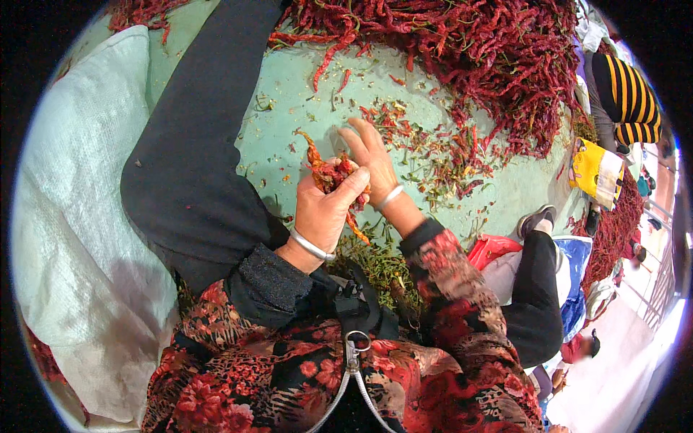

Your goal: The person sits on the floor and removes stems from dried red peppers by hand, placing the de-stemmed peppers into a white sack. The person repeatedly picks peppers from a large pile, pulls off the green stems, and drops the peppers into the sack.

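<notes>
In the middle of the head view, my left hand (pixel 327 211), with a silver bangle at its wrist, is closed around several dried red chili peppers (pixel 319 168). One orange, shrivelled pepper sticks up past its fingers and another hangs below. Just to the right and partly behind it, my right hand (pixel 372 157) has its fingers spread, with nothing seen in them. Its lower fingers are hidden, so I cannot tell whether they touch the peppers. Green stems (pixel 379 270) lie heaped under my forearms, near my lap.
A large heap of dried red chilies (pixel 460 48) lies ahead on the green floor (pixel 281 81), with broken bits (pixel 444 157) scattered before it. A white woven sack (pixel 86 162) is at the left. At the right are a yellow bag (pixel 595 168), more chilies (pixel 617 233) and other people.
</notes>
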Tool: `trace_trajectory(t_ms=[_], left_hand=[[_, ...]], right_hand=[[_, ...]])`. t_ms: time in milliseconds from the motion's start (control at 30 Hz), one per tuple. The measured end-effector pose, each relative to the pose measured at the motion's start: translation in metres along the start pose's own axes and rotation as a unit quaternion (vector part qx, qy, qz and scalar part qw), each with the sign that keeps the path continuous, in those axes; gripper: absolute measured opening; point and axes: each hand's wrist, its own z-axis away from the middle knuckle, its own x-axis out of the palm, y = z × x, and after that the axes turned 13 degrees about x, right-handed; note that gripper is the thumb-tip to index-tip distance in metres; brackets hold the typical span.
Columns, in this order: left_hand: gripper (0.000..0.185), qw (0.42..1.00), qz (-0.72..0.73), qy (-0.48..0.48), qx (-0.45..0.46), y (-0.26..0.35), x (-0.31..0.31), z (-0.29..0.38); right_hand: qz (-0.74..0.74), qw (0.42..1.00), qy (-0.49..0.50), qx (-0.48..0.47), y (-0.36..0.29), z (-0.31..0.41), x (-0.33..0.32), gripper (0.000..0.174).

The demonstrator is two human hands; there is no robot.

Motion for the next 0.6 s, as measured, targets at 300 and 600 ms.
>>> trace_trajectory(t_ms=[300,600], left_hand=[[0.01,0.999,-0.042,0.007,0.0,-0.003,-0.006,-0.001],[0.011,0.999,0.0,0.037,0.023,-0.004,-0.017,-0.003]], right_hand=[[-0.03,0.965,-0.253,0.065,-0.031,0.094,0.024,0.016],[0.285,0.958,0.014,0.036,0.073,-0.034,-0.014,0.015]])
